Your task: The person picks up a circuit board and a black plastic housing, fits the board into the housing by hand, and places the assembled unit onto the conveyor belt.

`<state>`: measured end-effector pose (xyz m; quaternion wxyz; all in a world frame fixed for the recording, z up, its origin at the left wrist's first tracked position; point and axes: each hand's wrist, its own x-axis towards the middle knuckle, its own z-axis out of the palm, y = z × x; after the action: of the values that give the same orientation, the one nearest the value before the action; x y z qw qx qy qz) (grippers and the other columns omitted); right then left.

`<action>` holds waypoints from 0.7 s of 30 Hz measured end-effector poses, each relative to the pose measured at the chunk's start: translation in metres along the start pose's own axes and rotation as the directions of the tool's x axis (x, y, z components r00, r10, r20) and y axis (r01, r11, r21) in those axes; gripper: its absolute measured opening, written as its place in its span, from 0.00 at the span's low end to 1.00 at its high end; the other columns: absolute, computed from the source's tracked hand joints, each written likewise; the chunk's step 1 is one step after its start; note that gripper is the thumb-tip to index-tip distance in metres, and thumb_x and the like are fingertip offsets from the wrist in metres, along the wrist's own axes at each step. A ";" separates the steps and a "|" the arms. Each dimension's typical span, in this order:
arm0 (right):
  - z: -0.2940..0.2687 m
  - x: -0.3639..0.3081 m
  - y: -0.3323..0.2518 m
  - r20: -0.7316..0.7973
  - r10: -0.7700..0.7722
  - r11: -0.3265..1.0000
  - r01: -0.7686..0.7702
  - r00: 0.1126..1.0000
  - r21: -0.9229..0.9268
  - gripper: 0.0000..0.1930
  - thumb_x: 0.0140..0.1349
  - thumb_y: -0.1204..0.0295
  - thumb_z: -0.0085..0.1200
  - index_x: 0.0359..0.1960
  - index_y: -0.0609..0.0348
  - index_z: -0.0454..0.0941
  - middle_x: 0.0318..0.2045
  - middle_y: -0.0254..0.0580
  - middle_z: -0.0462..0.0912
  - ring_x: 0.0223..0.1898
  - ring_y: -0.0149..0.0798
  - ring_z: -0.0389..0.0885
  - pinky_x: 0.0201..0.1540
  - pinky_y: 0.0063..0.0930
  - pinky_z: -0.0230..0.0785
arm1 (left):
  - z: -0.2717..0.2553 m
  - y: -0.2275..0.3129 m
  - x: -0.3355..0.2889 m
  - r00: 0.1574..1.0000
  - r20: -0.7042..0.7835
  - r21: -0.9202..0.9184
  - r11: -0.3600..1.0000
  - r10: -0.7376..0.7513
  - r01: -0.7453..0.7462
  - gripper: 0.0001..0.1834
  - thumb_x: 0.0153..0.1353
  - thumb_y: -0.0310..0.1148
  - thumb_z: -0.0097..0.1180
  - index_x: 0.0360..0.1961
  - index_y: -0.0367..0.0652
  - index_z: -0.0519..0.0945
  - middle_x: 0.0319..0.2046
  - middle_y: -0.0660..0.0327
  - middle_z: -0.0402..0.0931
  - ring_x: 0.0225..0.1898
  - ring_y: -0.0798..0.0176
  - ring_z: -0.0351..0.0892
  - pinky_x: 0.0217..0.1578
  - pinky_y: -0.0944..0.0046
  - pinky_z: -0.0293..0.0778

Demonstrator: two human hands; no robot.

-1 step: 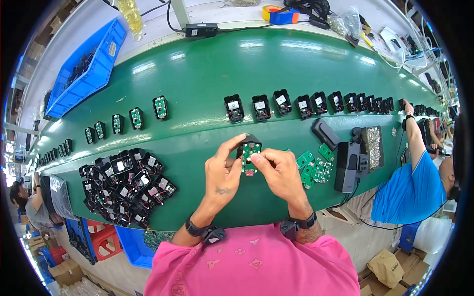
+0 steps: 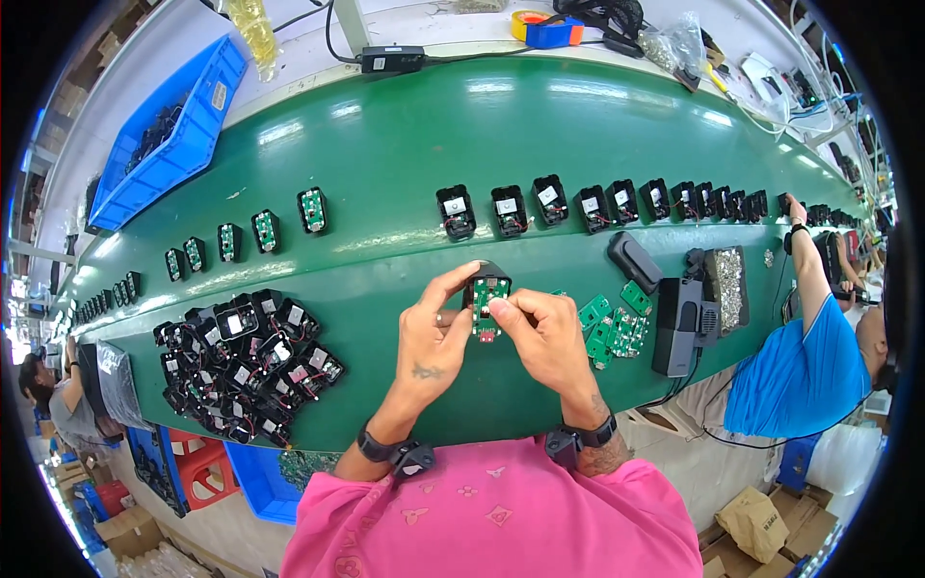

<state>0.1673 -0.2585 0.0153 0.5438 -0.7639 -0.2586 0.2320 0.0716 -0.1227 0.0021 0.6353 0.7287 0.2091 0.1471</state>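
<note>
Had black wrist units strapped on down at the near side, just past the edge of the green worktop. Saw a big heap of black assemblies off to the left, well apart from the action.

Next up, had the left hand curled round the left side of a small black housing, thumb near, forefinger stretched to the far end. Had the right hand closed in narrow, thumb tip down on the face of a green circuit board; couldn't make out the fingertips underneath. Spotted some loose green boards off to the right.

Now the key bit imo: had that circuit board smack between both hands, long axis running near to far, red piece at the near end, housing behind and peeking out at the far end. Looked lined up lengthwise with the housing. Couldn't tell if fully seated or just resting on top. Called it a tie for nearest hand, tbh: left on the housing, right on the board's face.

Farther out, saw board-fitted housings lined up left and open housings lined up right. Spotted a blue crate way over at the far left.
</note>
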 end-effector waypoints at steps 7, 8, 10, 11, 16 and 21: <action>0.011 -0.002 0.006 -0.102 -0.049 0.989 0.034 0.994 -0.144 0.22 0.64 0.69 0.62 0.15 0.65 0.67 0.11 0.37 0.66 0.15 0.28 0.60 0.18 0.32 0.49 | 0.006 -0.007 -0.004 0.993 -0.006 -0.263 0.958 -0.115 0.110 0.19 0.67 0.24 0.54 0.59 0.34 0.70 0.47 0.50 0.79 0.35 0.66 0.84 0.31 0.70 0.83; 0.013 -0.003 0.008 -0.103 -0.048 0.989 0.032 0.994 -0.145 0.22 0.64 0.69 0.62 0.15 0.65 0.67 0.11 0.37 0.66 0.15 0.28 0.60 0.18 0.32 0.49 | 0.009 -0.008 -0.004 0.993 -0.005 -0.265 0.958 -0.116 0.110 0.19 0.67 0.24 0.54 0.59 0.34 0.70 0.47 0.50 0.79 0.35 0.66 0.84 0.31 0.70 0.83; 0.018 -0.006 0.013 -0.148 -0.107 0.970 0.070 0.983 -0.233 0.12 0.65 0.69 0.60 0.27 0.65 0.76 0.16 0.39 0.70 0.17 0.29 0.66 0.20 0.31 0.57 | 0.014 -0.014 -0.004 0.982 -0.065 -0.276 0.949 -0.178 0.154 0.15 0.71 0.28 0.51 0.56 0.37 0.71 0.46 0.53 0.78 0.40 0.69 0.81 0.26 0.72 0.82; 0.020 -0.006 0.013 -0.148 -0.107 0.969 0.070 0.983 -0.235 0.12 0.65 0.69 0.60 0.27 0.65 0.76 0.16 0.39 0.70 0.17 0.29 0.66 0.20 0.31 0.57 | 0.015 -0.013 -0.003 0.982 -0.064 -0.278 0.948 -0.178 0.154 0.15 0.71 0.28 0.51 0.56 0.37 0.71 0.46 0.53 0.78 0.40 0.69 0.81 0.26 0.72 0.82; 0.029 -0.004 0.009 -0.074 0.050 0.993 -0.041 0.996 0.109 0.21 0.71 0.68 0.49 0.63 0.60 0.66 0.33 0.52 0.81 0.31 0.47 0.83 0.36 0.37 0.76 | 0.021 -0.014 -0.002 0.981 -0.110 -0.161 0.977 -0.157 0.139 0.14 0.72 0.32 0.51 0.52 0.34 0.73 0.40 0.54 0.82 0.34 0.69 0.81 0.24 0.69 0.79; 0.038 -0.001 0.018 -0.084 0.045 0.986 -0.030 0.995 0.163 0.18 0.73 0.70 0.45 0.62 0.59 0.68 0.37 0.52 0.82 0.36 0.44 0.84 0.39 0.36 0.77 | 0.027 -0.031 0.000 0.977 -0.205 -0.092 0.993 0.059 -0.079 0.13 0.71 0.31 0.52 0.52 0.35 0.74 0.38 0.54 0.82 0.33 0.68 0.82 0.25 0.68 0.79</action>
<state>0.1453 -0.2370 -0.0132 0.6103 -0.7314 -0.2005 0.2289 0.0810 -0.1422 -0.0329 0.6410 0.6842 0.2393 0.2523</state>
